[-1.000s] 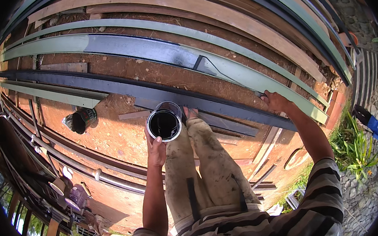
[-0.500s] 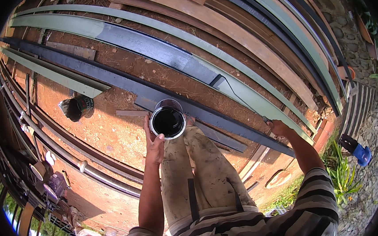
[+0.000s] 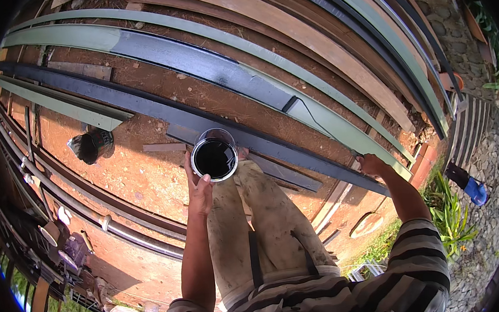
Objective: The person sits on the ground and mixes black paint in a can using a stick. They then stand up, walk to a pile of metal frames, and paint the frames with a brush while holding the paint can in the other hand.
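My left hand (image 3: 200, 190) grips a round clear-sided tub (image 3: 228, 135) of black paint (image 3: 215, 159), thumb on the near rim and fingers round its left side. Off to the right, my right hand (image 3: 372, 165) is closed round the handle of a small paint roller (image 3: 290, 103); the hand covers most of the handle. A thin bent wire leads from it to the dark roller head, which rests on a pale green metal beam (image 3: 332, 127). Left of the roller, a stretch of that beam has a shiny dark-grey coat (image 3: 180, 54).
A dark-painted beam (image 3: 158, 107) lies between me and the green one. Several timber planks (image 3: 311, 39) and beams lie beyond. A black-stained can (image 3: 91, 146) rests on the dirt at left, near metal pipes (image 3: 132, 228). Plants (image 3: 450, 216) and stone paving (image 3: 474, 255) are at right.
The roller head has shifted a little to the right along the green beam, and my right hand has moved slightly with it. The view has shifted slightly; the left hand still holds the tub.
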A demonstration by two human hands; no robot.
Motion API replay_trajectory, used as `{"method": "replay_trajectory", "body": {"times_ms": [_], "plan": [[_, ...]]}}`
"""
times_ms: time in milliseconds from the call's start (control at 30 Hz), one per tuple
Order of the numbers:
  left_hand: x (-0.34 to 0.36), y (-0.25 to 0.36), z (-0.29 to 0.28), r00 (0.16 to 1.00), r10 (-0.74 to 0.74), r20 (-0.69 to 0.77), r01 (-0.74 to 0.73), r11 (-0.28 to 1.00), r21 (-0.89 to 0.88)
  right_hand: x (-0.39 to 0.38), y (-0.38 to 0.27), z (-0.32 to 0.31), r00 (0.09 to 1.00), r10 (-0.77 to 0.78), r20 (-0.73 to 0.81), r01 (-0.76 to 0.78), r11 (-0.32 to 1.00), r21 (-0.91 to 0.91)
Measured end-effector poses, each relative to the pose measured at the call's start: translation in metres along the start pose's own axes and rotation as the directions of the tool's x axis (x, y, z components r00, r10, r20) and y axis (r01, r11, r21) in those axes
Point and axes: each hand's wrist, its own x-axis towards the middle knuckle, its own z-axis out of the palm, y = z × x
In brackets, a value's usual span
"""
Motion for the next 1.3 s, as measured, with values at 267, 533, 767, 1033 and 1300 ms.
{"method": "replay_trajectory", "body": {"times_ms": [267,533,767,1033,1300], "plan": [[0.019,-0.030,0.005,1.000,-0.017,0.024,0.019,0.998,-0.058,0.014,-0.032,0.002,0.999,-0.032,-0.038,0.038,0.984,0.173],[0.018,-0.002,0.016,0.995,-0.010,0.103,0.013,1.000,-0.024,-0.021,-0.058,0.104,0.826,-0.089,-0.556,0.153,0.986,0.070],[0.017,0.032,-0.008,0.985,0.030,0.169,-0.030,1.000,-0.003,-0.144,-0.084,0.172,0.928,0.030,-0.372,0.197,0.806,0.558],[0.003,0.067,0.003,0.983,0.052,0.174,-0.057,0.998,0.023,-0.198,-0.136,0.131,0.805,-0.164,-0.570,0.466,0.769,0.438],[-0.001,0.066,-0.003,0.986,0.039,0.163,-0.043,0.999,0.017,-0.200,-0.118,0.099,0.934,-0.185,-0.305,0.334,0.757,0.561]]}}
